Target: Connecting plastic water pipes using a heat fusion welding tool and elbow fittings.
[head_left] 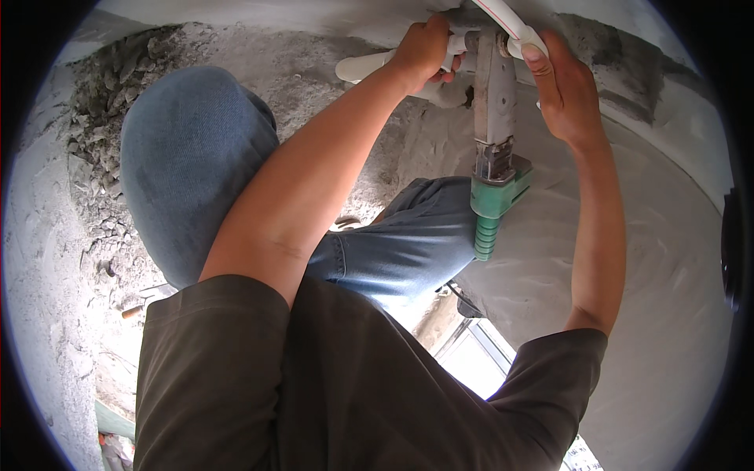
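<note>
A pipe welding tool with a grey metal blade (495, 94) and a green handle (493, 206) stands upright at the top centre, handle toward me. My left hand (422, 51) is closed around a white plastic pipe (363, 66) on the tool's left side. On the right, my right hand (559, 82) grips another white pipe with a red stripe (509, 22), pressed at the tool's heated end. Both pipe ends meet the tool at the top edge of the view, partly hidden by my fingers.
I crouch in blue jeans (188, 169) and a dark shirt over a dusty grey concrete floor (667, 259). Broken concrete rubble (98, 118) fills a chased channel at the left. A black cable (463, 302) trails below the tool.
</note>
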Available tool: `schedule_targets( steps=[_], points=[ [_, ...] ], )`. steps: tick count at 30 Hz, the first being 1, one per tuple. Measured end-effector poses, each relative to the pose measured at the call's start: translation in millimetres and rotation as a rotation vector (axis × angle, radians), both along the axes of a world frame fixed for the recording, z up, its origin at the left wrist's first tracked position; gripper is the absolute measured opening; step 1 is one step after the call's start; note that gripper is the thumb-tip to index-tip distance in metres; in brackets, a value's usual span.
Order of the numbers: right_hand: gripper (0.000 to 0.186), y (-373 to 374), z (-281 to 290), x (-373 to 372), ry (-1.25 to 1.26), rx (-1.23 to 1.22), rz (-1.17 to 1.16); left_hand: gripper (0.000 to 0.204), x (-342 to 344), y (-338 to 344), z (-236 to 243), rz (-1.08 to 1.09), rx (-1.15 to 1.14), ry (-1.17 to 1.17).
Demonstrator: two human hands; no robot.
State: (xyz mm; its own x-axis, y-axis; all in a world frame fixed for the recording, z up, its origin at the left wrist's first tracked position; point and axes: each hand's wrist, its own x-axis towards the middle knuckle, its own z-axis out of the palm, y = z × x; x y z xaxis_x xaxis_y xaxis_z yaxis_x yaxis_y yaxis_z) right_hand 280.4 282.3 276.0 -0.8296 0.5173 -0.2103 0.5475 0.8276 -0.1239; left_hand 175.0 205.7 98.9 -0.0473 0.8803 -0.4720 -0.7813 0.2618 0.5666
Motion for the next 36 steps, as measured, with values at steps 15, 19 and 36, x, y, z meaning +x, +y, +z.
schedule_targets(
  steps=[15,19,36],
  points=[
    [0.049,-0.9,0.8,1.5,-0.010,-0.011,0.027,0.043,-26.9,12.3,-2.8,-0.312,0.046,0.020],
    [0.050,-5.2,1.3,-0.6,0.000,-0.024,0.000,0.043,-15.3,18.6,-24.8,-0.256,0.191,-0.041],
    [0.055,-9.5,1.0,-1.2,-0.019,-0.015,-0.084,0.057,5.2,9.1,-23.1,0.054,0.026,0.139]
  ],
)
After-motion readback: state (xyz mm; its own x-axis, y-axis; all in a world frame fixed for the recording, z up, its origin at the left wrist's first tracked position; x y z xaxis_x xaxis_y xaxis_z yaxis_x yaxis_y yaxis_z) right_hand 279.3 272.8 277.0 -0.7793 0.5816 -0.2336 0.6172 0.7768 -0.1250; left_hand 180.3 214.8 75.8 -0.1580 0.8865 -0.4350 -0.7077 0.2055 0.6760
